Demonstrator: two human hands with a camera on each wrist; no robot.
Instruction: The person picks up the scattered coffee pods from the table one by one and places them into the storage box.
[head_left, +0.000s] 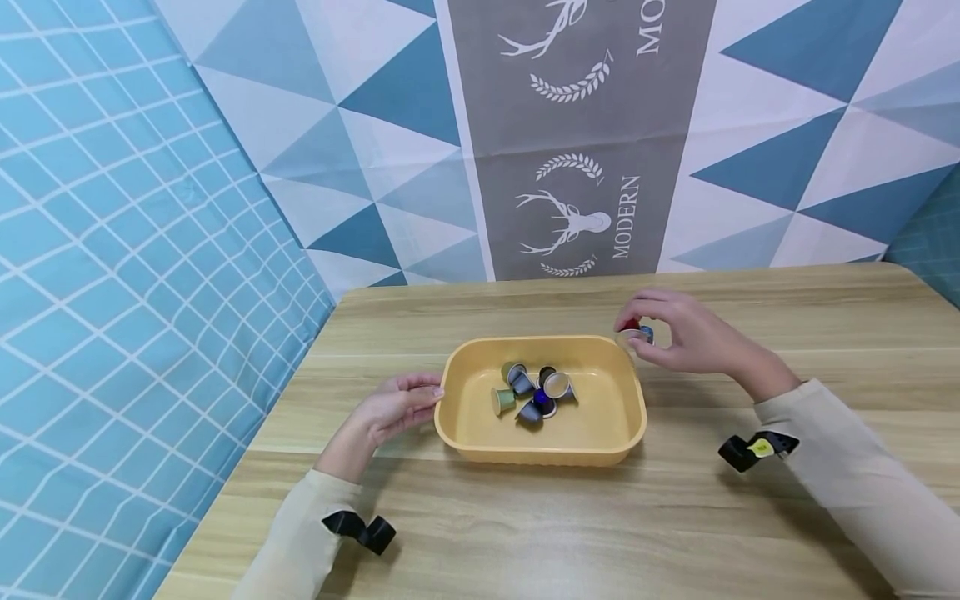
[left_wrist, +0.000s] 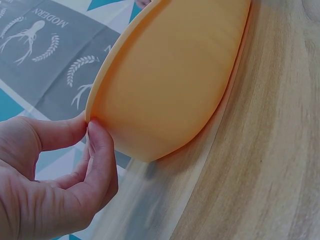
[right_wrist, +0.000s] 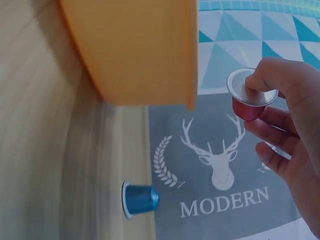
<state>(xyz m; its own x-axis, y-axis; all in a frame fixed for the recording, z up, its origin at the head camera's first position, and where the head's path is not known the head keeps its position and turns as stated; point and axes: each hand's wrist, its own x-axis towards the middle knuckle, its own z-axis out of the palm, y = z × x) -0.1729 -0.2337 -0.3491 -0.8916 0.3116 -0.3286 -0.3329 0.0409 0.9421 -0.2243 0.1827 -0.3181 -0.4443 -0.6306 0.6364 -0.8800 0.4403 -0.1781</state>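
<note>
A yellow rectangular bin (head_left: pixel 468 442) stands on the table with several coffee capsules in it, among them a green one (head_left: pixel 503 401) and a dark blue one (head_left: pixel 530 413). My left hand (head_left: pixel 390 408) pinches the bin's left rim between thumb and fingers, as the left wrist view shows close up. Beside the bin's far right corner, my right hand (head_left: pixel 686 333) holds a red coffee capsule (right_wrist: pixel 247 110) with a silver lid, the thumb on its lid. A blue coffee capsule (right_wrist: pixel 141 199) lies on the table near that corner, partly hidden behind the right hand in the head view.
The wooden table (head_left: pixel 525 533) ends at the back against a wall cloth (head_left: pixel 577 142) with triangles and deer heads. A blue gridded cloth (head_left: pixel 135 250) hangs along the left side. Black wrist cameras (head_left: pixel 750 450) stick out from both sleeves.
</note>
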